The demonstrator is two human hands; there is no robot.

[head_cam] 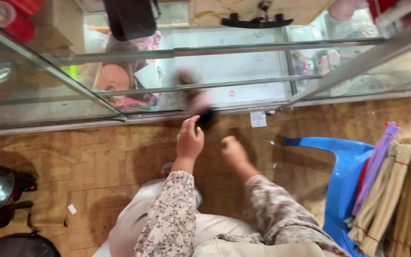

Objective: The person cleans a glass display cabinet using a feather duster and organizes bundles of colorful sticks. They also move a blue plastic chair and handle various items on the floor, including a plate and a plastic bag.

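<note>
Dark blurred object [200, 107] gripped by left hand [189, 139], fingers curled around its lower end; right hand [234, 151] just beside, fist-like, pinching something small, too blurred to tell.

Bright daylight, glass glare, heavy motion blur.

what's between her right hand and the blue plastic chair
In the head view, only bare wooden floor with a few small scraps lies between the right hand and the blue plastic chair.

Left hand [189, 140] grips blurred dark pink-tipped object [197, 97]; right hand [234, 151] closed beside it.
</note>
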